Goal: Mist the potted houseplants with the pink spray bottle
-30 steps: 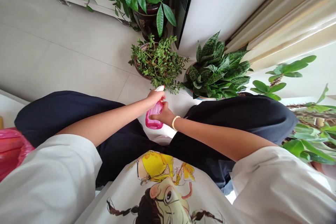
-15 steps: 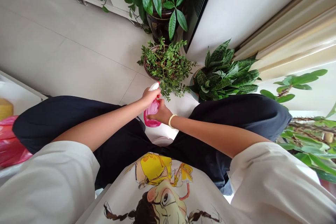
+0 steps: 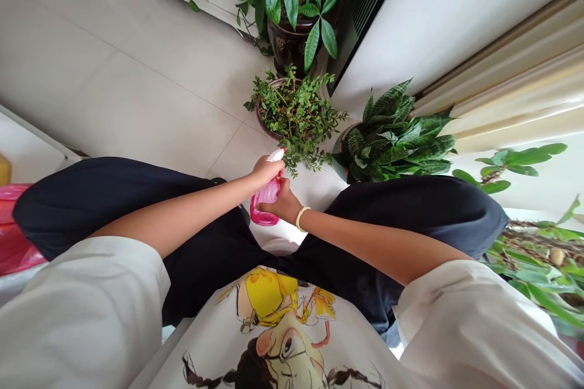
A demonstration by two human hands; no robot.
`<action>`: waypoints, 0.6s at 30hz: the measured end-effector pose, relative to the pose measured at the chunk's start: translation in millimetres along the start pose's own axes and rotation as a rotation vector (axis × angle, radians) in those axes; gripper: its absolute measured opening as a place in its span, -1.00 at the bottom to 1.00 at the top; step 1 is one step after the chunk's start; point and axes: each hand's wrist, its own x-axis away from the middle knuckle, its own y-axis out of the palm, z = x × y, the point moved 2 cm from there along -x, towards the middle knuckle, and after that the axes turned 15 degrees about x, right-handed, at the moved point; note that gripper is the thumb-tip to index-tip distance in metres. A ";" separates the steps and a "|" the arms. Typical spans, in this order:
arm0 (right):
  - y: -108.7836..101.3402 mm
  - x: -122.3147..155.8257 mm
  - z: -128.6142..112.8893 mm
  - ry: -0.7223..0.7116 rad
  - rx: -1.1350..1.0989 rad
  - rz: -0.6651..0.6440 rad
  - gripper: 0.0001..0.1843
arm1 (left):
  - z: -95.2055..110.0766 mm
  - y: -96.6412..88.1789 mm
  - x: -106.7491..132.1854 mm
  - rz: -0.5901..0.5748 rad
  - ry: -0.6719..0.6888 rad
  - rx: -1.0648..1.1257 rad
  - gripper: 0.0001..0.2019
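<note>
A pink spray bottle (image 3: pixel 263 203) with a white nozzle is held between my knees, above the floor. My left hand (image 3: pixel 265 169) is closed round its white top. My right hand (image 3: pixel 283 203), with a pale bangle at the wrist, is wrapped round the bottle's pink body from the right. The nozzle points towards a small-leaved potted plant (image 3: pixel 295 112) just beyond it. My legs in dark trousers spread to both sides.
A potted plant with mottled leaves (image 3: pixel 395 137) stands to the right of the small one, and a tall plant in a dark pot (image 3: pixel 292 42) behind. More foliage (image 3: pixel 533 249) fills the right edge. A white wall and curtain rise at right. A pink bag (image 3: pixel 11 237) lies at left.
The view has shifted a little, so the plants sit slightly further right and down. Both hands stay on the spray bottle in the same grip.
</note>
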 end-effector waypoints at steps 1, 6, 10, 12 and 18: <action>-0.5 -0.4 0.9 0.007 -0.011 0.000 -0.03 | -1.2 1.5 -1.2 0.010 -0.032 -0.028 -0.90; -10.9 -11.4 2.4 -0.005 -0.017 0.020 -0.02 | 1.6 10.3 -12.1 0.046 -0.040 -0.024 -0.94; -26.3 -20.7 -5.0 -0.062 0.019 0.063 0.01 | 17.3 15.5 -19.4 0.076 0.019 0.020 -0.92; -36.1 -23.6 -12.4 -0.117 0.015 0.101 0.03 | 31.9 16.1 -22.2 0.105 0.047 0.011 -0.91; -63.4 -29.8 -30.3 -0.246 -0.263 0.128 -0.30 | 89.7 13.9 -33.0 -0.008 0.270 0.132 -0.90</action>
